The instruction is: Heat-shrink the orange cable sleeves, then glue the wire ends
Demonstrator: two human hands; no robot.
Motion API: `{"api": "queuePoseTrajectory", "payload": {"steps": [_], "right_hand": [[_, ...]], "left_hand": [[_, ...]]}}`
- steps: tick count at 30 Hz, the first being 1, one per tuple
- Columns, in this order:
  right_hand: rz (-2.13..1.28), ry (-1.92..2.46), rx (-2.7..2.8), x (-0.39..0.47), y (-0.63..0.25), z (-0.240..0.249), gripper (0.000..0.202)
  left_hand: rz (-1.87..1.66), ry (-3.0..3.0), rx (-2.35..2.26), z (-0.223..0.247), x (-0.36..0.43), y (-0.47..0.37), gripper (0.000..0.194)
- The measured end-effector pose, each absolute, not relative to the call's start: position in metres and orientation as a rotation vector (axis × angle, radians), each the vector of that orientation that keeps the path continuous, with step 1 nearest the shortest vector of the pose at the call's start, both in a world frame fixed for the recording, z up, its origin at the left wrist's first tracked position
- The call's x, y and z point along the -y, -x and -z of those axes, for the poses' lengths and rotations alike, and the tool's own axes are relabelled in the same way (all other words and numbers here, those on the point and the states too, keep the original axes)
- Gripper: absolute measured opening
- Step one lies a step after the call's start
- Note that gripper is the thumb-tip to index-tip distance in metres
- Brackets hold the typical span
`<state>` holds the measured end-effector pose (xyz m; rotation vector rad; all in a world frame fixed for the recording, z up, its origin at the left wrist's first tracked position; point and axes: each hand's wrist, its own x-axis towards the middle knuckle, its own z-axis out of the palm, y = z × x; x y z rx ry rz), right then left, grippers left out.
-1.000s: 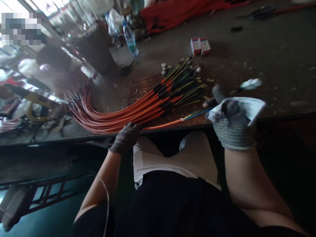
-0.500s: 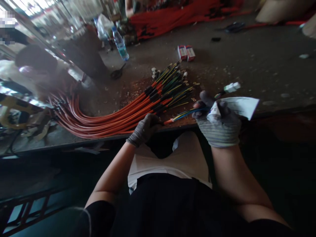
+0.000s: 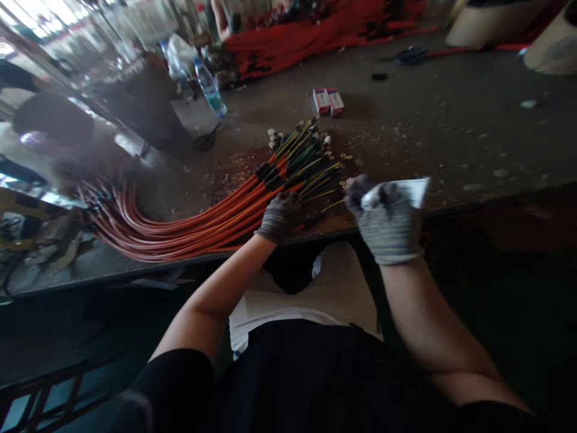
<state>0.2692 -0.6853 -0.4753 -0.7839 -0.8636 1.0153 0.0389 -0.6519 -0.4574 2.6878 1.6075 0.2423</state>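
Bundle of orange cables (image 3: 202,231) lies in a curve along the near edge of the bench (image 3: 433,144), thin yellow and green wires (image 3: 311,157) fanning from its end. Judged heavy as a lot, springy along the jackets, smooth enough to slide; the thin wires look soft and easily bent. Best hold: the orange jackets, near the dark bands (image 3: 270,175). Left hand (image 3: 278,218) touches the bundle's near side, fingers curled; grip cannot be confirmed. Right hand (image 3: 388,222) has fingers closed on a white sheet (image 3: 417,189). Two small boxes (image 3: 328,102) stand beyond the wires.
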Motion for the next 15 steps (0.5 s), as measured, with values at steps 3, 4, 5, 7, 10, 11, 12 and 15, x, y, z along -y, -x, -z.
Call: {"api": "queuePoseTrajectory", "payload": {"steps": [3, 4, 5, 7, 10, 11, 12, 15], "right_hand": [[-1.226, 0.719, 0.785, 0.665, -0.238, 0.481, 0.035], [-1.248, 0.72, 0.792, 0.657, -0.231, 0.486, 0.038], [-1.246, 0.724, 0.799, 0.649, -0.226, 0.493, 0.04], [-1.247, 0.728, 0.79, 0.638, -0.225, 0.507, 0.041], [-1.349, 0.705, 0.715, 0.637, -0.234, 0.517, 0.037], [-1.387, 0.68, 0.676, 0.641, -0.238, 0.516, 0.036], [-1.412, 0.648, 0.639, 0.648, -0.241, 0.514, 0.034], [-1.438, 0.571, 0.647, 0.674, -0.243, 0.5, 0.027]], "left_hand": [[0.093, -2.844, -1.538, 0.444, 0.634, -0.061, 0.043], [0.132, -2.862, -1.525, 0.44, 0.63, -0.066, 0.043], [0.137, -2.873, -1.534, 0.438, 0.626, -0.07, 0.043], [0.096, -2.877, -1.621, 0.436, 0.619, -0.075, 0.045], [0.078, -2.88, -1.748, 0.437, 0.611, -0.08, 0.045], [0.083, -2.894, -1.748, 0.436, 0.609, -0.081, 0.043], [0.074, -2.906, -1.743, 0.433, 0.609, -0.081, 0.041], [-0.094, -2.838, -1.819, 0.423, 0.617, -0.073, 0.037]]}}
